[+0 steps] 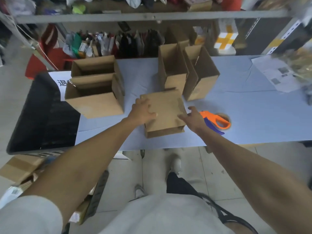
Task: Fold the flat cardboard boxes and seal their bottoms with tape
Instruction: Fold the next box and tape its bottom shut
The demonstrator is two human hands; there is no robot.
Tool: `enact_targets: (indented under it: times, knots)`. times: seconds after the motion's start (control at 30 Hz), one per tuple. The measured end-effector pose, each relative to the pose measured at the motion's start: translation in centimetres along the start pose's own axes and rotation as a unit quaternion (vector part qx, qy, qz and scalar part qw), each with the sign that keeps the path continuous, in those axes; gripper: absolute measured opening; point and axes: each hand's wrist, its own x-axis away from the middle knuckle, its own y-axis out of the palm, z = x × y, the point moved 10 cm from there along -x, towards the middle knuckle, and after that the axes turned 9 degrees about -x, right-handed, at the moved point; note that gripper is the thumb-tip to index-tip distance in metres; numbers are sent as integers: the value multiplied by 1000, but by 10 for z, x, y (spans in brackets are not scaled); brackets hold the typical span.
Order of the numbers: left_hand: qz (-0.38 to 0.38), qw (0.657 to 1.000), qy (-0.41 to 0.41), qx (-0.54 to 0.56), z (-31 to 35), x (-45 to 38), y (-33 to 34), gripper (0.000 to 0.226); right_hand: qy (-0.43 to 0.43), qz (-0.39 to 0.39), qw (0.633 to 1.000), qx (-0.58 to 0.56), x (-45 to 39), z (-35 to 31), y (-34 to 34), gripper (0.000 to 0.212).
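Five boxes: plain brown corrugated cardboard on the blue-covered table (244,105).
Centre box (164,112): lies near the table's front edge, closed flaps facing up, surface creased and slightly glossy; whether tape covers the seam cannot be told.
Left hand (143,110): rests flat on the centre box's left top, fingers straight and spread.
Right hand (192,118): at the box's right edge, fingers spread and relaxed; contact is unclear.
Tape dispenser (217,121): orange and blue handle with a brown tape roll, just beside the right hand.
Open boxes (96,92): two at left, mouths up, touching.
Upright boxes (187,73): two behind the centre box, flaps raised.
Writing: black characters on a white sheet (60,81) at left, partly hidden and unreadable; papers (271,73) at far right bear blurred print.
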Motion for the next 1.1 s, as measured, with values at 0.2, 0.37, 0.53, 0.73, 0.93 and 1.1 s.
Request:
enact_targets:
  times: [0.2,0.37,0.53,0.73,0.93,1.1]
  knots:
    - [32,984,5,-177,43,-52,-6,86,15,-109,994,23,-36,24,-8,77]
    - [14,977,51,-207,87,-68,15,92,-40,-230,969,78,-50,31,5,98]
    - [25,971,-29,-236,88,-57,27,91,16,-185,982,29,-67,40,-1,83]
    - [0,971,-185,-149,39,-42,42,89,-70,-93,983,141,-80,5,-13,43]
    - [10,987,-41,-158,48,-32,52,64,-155,-134,955,216,-76,-26,2,43]
    - [-8,987,84,-138,62,-37,54,62,-149,-116,968,166,-72,-38,1,42]
